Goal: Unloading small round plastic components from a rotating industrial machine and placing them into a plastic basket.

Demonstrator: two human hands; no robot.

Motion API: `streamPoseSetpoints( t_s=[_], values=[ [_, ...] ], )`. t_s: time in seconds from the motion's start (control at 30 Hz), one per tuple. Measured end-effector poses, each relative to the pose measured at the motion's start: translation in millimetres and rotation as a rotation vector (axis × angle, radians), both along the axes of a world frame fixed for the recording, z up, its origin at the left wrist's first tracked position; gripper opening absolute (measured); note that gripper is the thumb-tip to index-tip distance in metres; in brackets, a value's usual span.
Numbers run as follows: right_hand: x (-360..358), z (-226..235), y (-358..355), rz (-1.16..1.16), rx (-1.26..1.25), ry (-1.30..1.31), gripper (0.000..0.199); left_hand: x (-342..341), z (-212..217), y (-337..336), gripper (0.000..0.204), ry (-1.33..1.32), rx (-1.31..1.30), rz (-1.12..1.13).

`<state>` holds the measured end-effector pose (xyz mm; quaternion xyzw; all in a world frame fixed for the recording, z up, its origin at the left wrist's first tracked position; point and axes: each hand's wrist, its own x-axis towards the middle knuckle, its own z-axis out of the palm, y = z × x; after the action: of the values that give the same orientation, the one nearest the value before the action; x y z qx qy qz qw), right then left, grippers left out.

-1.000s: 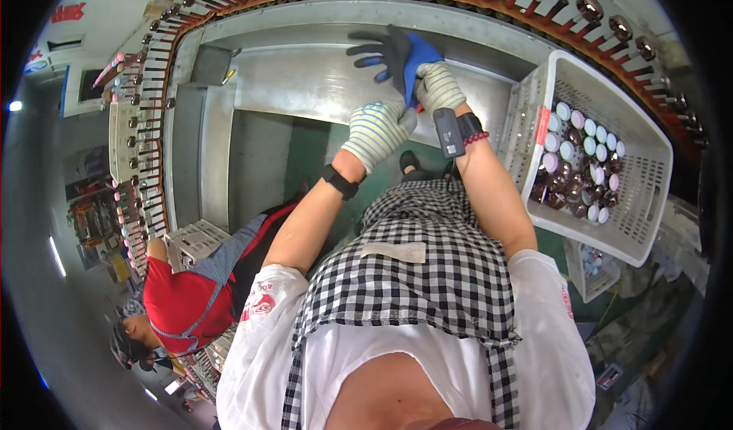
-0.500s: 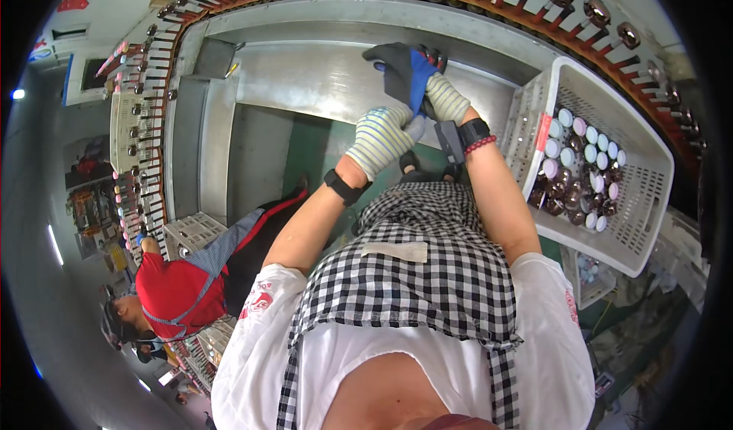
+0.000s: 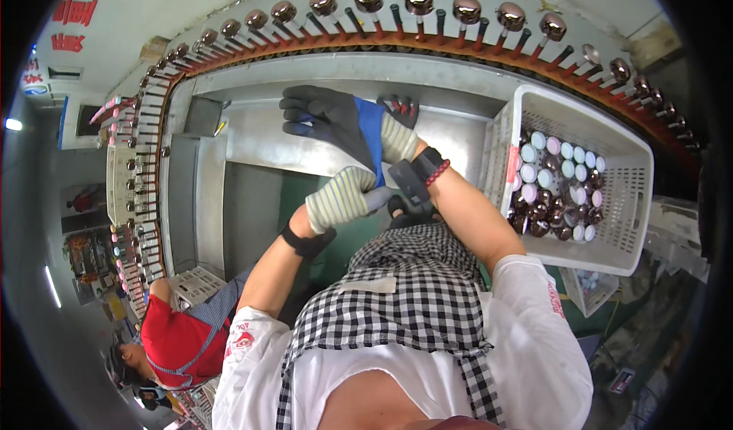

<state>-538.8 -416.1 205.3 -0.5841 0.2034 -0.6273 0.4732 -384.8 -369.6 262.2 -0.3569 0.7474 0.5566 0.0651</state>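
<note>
My left hand [image 3: 341,198], in a cream striped knit glove, pinches the blue cuff of a dark grey coated work glove [image 3: 366,128]. That glove covers my right hand [image 3: 330,117], its fingers stretched out toward the left and somewhat spread. A striped knit glove [image 3: 398,140] shows at the right wrist beneath the cuff. Behind the right wrist, another dark glove with red marks [image 3: 400,112] lies on the metal bench [image 3: 263,141]. A black band [image 3: 307,240] circles my left wrist; a dark strapped device [image 3: 410,179] and red beads sit on the right.
A white perforated crate [image 3: 638,201] at the right holds several shiny brown round pieces and pale-capped ones. Along the far side curves a rail [image 3: 397,40] of upright holders, many bearing glossy brown domed parts. Someone in red [image 3: 177,338] works at the left.
Both hands have moved left and slightly nearer. The grey glove's fingers, earlier folded and bunched, now stretch out on my right hand. More of the glove lying on the bench shows.
</note>
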Motion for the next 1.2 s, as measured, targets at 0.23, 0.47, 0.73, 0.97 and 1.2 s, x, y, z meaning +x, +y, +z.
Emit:
streamPoseSetpoints(
  t_s=[0.23, 0.47, 0.73, 0.97, 1.2],
  values=[
    [18, 44, 22, 0.807, 0.236, -0.576, 0.064, 2, 18, -24, 0.046, -0.068, 0.140, -0.211],
    [25, 0, -78, -0.263, 0.189, 0.620, 0.049, 10, 18, -61, 0.046, -0.195, -0.162, -0.180],
    [-107, 56, -234, -0.994, 0.085, 1.474, 0.042, 37, -193, -78, 0.040, 0.005, -0.491, -0.293],
    [-76, 63, -135, -0.738, 0.216, 1.421, 0.035, 74, -251, -89, 0.049, -0.076, -0.241, -0.126],
    [-158, 70, -175, -0.623, 0.481, 1.728, 0.029, -45, -300, -126, 0.060, -0.204, -0.870, -0.504]
  ],
)
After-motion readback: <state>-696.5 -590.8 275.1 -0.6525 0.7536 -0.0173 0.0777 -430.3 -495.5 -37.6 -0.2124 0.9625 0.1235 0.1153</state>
